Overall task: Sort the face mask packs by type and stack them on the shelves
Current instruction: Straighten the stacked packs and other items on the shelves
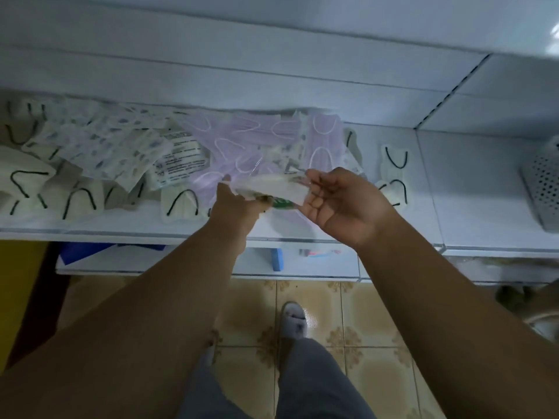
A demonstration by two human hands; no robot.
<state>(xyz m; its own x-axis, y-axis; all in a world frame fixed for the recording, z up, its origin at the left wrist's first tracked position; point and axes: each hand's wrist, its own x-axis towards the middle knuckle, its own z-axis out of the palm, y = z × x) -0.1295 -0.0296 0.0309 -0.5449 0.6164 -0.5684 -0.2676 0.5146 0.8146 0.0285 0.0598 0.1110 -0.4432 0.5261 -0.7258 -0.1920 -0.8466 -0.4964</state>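
Both bare forearms reach forward from the lower corners and meet over the front of the white shelf (pixel 302 228). The left hand (pixel 234 207) is turned knuckles-up, wrist bent slightly, its grip grasping the left end of a clear pack holding a white mask (pixel 272 189), thumb on top and fingers tucked beneath. The right hand (pixel 338 204) is turned palm-up, fingers curled, its grip pinching the pack's right end between thumb and fingertips. The pack hangs between the two hands, just above the shelf's front edge, with a green label showing at its lower side. Behind it on the shelf lie purple mask packs (pixel 257 140); to the left are blue-patterned packs (pixel 99 140) and white masks with black ear loops (pixel 30 182), and a few more of those sit right of the hands
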